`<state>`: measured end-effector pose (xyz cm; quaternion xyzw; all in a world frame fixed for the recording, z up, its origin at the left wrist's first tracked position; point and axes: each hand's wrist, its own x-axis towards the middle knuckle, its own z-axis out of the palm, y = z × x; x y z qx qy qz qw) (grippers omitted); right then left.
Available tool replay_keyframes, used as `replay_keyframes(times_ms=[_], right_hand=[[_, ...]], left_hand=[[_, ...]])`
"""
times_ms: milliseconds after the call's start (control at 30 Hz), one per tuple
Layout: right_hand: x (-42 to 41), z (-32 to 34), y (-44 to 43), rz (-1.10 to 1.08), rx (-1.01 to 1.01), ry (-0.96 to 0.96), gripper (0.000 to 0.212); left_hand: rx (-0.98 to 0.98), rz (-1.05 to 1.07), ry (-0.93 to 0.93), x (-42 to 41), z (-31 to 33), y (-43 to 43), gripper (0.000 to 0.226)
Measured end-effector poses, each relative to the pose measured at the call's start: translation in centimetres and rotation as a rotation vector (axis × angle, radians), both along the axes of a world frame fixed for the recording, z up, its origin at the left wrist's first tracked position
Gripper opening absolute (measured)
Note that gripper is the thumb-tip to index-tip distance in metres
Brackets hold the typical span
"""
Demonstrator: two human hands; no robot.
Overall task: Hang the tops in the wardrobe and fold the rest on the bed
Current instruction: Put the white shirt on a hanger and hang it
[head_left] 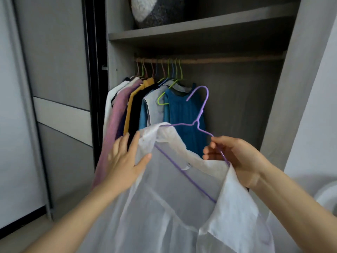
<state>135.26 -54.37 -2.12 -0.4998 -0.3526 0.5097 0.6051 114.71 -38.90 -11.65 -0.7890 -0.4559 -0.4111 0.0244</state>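
I had the right hand point(235, 157) pinching the purple hanger point(197, 123) by its sloping arm; the left hand point(125, 161) lay flat and open against the white shirt point(173, 189), draped on that hanger between both hands; beyond them, hung tops point(182, 114) crowded the wardrobe rail point(228, 60).

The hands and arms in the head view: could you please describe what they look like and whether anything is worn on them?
The left hand and right hand are bare: no gloves, rings or bracelets show. The left forearm and right forearm are also uncovered, with no sleeve, watch or marking visible up to the picture's edge.
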Motion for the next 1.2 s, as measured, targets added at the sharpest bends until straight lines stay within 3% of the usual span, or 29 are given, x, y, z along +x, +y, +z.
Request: replay_keyframes(times_ms=[100, 300, 433, 567, 667, 967, 1200], right_hand=[[0.4, 0.2, -0.5, 0.014, 0.114, 0.063, 0.012], [1.5, 0.2, 2.1, -0.238, 0.347, -0.187, 0.034], [1.9, 0.2, 6.6, -0.384, 0.371, -0.396, 0.031], [2.2, 2.3, 11.9, -0.503, 0.416, -0.380, 0.030], [1.9, 4.3, 17.5, -0.618, 0.452, -0.486, 0.027], [5.9, 10.8, 33.1, -0.818, 0.417, -0.545, 0.023], [7.7, 13.3, 40.9, -0.879, 0.316, -0.654, 0.023]], left_hand=[[-0.064, -0.059, 0.048, 2.3, -0.1, 1.0, 0.108], [-0.095, -0.169, 0.038, 5.9, 0.6, 5.1, 0.125], [-0.055, -0.177, 0.071, 7.9, 2.3, 10.1, 0.107], [0.101, -0.164, 0.036, 8.4, 4.7, 17.0, 0.086], [0.212, -0.163, 0.001, 8.3, 7.0, 23.5, 0.064], [0.263, -0.322, -0.025, 8.2, 13.4, 34.7, 0.084], [0.221, -0.350, -0.061, 6.7, 13.3, 38.4, 0.091]])
